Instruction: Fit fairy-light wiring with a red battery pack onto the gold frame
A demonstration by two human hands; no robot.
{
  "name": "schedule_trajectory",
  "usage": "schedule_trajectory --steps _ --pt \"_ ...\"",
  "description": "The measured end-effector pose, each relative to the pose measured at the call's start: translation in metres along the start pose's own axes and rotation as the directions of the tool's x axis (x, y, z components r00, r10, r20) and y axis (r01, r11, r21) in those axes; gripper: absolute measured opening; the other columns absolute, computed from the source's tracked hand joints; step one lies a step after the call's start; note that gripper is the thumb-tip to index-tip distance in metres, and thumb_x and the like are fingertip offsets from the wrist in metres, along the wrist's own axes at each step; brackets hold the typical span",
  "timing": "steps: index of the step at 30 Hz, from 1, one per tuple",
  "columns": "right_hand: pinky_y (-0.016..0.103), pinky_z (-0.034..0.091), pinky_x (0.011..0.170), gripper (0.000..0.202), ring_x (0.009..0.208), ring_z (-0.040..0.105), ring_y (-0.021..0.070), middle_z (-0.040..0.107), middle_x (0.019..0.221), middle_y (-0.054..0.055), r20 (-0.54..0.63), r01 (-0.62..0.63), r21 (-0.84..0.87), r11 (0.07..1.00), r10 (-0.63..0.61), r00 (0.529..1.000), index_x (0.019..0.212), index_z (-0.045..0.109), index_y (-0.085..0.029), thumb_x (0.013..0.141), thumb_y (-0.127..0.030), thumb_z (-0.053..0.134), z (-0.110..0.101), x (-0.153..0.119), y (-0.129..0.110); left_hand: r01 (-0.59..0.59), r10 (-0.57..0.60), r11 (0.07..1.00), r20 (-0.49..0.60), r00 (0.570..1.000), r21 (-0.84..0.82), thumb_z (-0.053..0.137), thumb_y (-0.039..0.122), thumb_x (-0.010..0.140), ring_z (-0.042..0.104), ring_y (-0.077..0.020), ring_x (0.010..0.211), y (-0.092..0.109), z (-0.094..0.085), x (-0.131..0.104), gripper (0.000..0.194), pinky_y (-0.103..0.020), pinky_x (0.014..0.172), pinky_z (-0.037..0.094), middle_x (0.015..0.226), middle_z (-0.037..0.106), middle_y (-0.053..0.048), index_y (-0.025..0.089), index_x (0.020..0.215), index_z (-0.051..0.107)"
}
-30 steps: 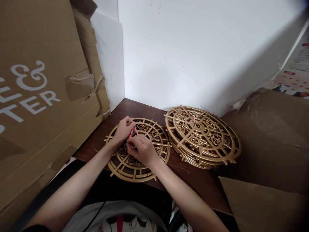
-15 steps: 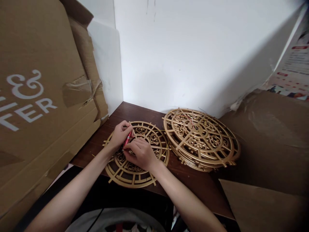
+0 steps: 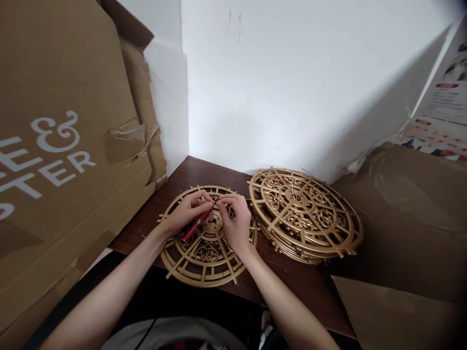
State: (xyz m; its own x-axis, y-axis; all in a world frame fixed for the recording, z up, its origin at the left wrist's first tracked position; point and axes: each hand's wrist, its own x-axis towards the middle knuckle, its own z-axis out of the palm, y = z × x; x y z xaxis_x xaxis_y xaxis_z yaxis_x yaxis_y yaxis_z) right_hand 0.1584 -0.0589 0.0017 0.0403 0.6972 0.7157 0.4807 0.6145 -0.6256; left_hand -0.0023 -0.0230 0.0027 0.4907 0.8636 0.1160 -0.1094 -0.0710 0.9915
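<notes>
A round gold openwork disc [image 3: 204,279] with scroll ornaments and short spokes lies flat on the dark brown table. Over its upper left part is my left hand [image 3: 189,208], closed around a slim red pen-like tool [image 3: 197,227] that slants down to the left. My right hand [image 3: 235,218] is beside it above the disc's centre, thumb and index finger pinched close to the left fingertips. Whatever that pinch holds is too small to make out. Thin yellow wire ends [image 3: 252,226] show at the disc's right edge.
A stack of similar gold discs [image 3: 306,214] stands to the right, a reddish wire on top. A big cardboard box [image 3: 73,160] rises at the left, another cardboard box [image 3: 408,209] at the right. Behind the brown table [image 3: 204,170] is a white wall [image 3: 292,87].
My right hand has moved up and right, away from the tool's lower end, to meet my left fingertips. My left hand has shifted right with the red tool. The camera view has tilted slightly.
</notes>
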Motion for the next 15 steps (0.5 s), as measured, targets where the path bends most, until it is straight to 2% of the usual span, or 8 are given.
schedule_trajectory --steps 5,10,15 --pt "0.031 0.042 0.078 0.012 0.08 0.059 0.0169 0.067 0.081 0.002 0.048 -0.041 -0.053 0.998 0.043 0.998 0.082 0.063 -0.02 0.091 -0.025 0.058 0.0027 -0.0029 0.0047 -0.019 0.02 1.0 0.048 0.999 -0.009 0.063 0.036 0.085 0.061 -0.0113 0.058 0.0014 0.0002 -0.0024 0.023 -0.02 0.055 0.044 0.068 0.069 -0.003 0.015 0.091 0.055" --pt "0.029 0.043 0.075 0.012 0.078 0.06 0.0167 0.067 0.082 0.002 0.094 -0.105 0.016 0.994 0.103 0.99 0.088 0.066 -0.02 0.091 -0.026 0.056 0.0021 -0.0045 0.0055 -0.054 0.056 0.998 0.047 0.997 -0.042 0.064 0.035 0.085 0.062 -0.0123 0.061 0.0004 -0.0004 -0.0028 0.023 -0.021 0.057 0.046 0.071 0.07 -0.003 0.016 0.093 0.054" --pt "0.029 0.045 0.076 0.012 0.079 0.06 0.0167 0.067 0.083 0.003 0.117 -0.12 0.061 0.991 0.112 0.987 0.089 0.067 -0.019 0.091 -0.024 0.056 0.0012 -0.0035 0.0051 -0.074 0.076 0.997 0.04 0.996 -0.035 0.064 0.034 0.084 0.063 -0.0128 0.063 0.0003 -0.0008 -0.0028 0.023 -0.021 0.058 0.046 0.071 0.07 -0.003 0.016 0.094 0.052"
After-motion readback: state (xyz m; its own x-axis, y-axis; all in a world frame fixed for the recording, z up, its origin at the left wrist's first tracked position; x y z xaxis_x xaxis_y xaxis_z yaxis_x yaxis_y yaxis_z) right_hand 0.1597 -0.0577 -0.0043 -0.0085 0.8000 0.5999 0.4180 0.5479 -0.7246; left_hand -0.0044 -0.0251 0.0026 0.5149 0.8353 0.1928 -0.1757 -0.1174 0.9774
